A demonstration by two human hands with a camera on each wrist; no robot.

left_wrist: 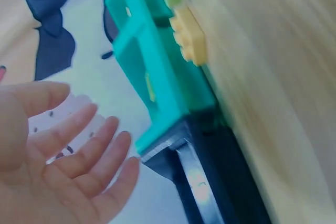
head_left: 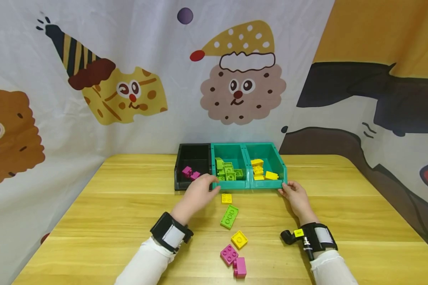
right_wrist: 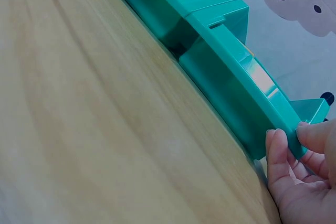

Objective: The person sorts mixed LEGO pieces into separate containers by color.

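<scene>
My left hand (head_left: pixel 197 194) is held over the front of the black bin (head_left: pixel 192 152), beside the middle teal bin (head_left: pixel 232 184). Its fingers are spread and relaxed in the left wrist view, with nothing in them. At the other end of the row, my right hand (head_left: pixel 297 198) pinches the front corner of the right teal bin (head_left: pixel 267 184) between thumb and fingers. Magenta bricks (head_left: pixel 187 171) lie in the black bin, several green bricks (head_left: pixel 230 169) in the middle one, and several yellow bricks (head_left: pixel 258 170) in the right one.
Loose bricks run down the table (head_left: pixel 128 221) in front of the bins: a small yellow brick (head_left: pixel 226 198), a longer green brick (head_left: pixel 229 216), another yellow brick (head_left: pixel 239 239) and two magenta bricks (head_left: pixel 229 254). A patterned curtain (head_left: pixel 157 134) hangs behind the bins.
</scene>
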